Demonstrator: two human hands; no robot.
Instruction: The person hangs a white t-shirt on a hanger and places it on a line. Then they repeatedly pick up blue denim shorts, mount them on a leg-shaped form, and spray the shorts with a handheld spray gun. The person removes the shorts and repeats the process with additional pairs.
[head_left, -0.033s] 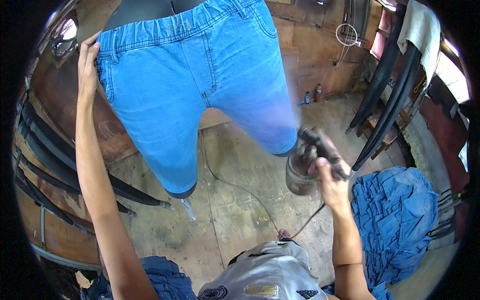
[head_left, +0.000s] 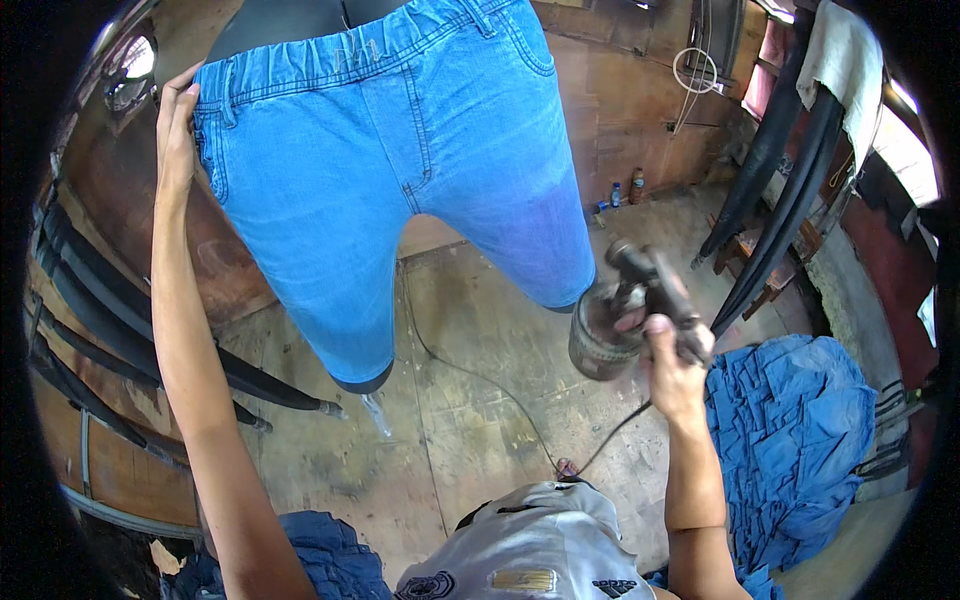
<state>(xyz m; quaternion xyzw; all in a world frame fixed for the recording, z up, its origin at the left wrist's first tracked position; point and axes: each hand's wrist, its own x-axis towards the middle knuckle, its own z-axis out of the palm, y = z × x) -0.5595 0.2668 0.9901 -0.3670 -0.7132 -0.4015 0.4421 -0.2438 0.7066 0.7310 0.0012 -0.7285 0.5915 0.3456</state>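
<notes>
Blue denim shorts (head_left: 310, 190) with an elastic waistband are stretched over a dark two-legged form (head_left: 290, 25). The ends of the form show below both leg openings. At the waistband's left edge, my left hand (head_left: 177, 125) has its fingers curled on the cloth. My right hand (head_left: 672, 370) is wrapped round the handle of a dark spray gun (head_left: 640, 275) with a cup (head_left: 603, 345) beneath it. The gun stands just right of the right leg opening, apart from the cloth. A purplish patch marks the lower right leg, and no mist shows.
A heap of blue denim (head_left: 790, 440) lies at the right, more denim (head_left: 325, 550) at the lower left. Black tubes (head_left: 100, 280) line the left side; others (head_left: 790, 190) hang right beside a pale cloth (head_left: 845, 75). A hose (head_left: 500, 390) crosses the floor. Small bottles (head_left: 637, 186) stand by the back wall.
The pale mist over the lower right leg has gone, and the purplish patch is plain. My right hand has shifted slightly rightward with the spray gun. My left hand stays in place.
</notes>
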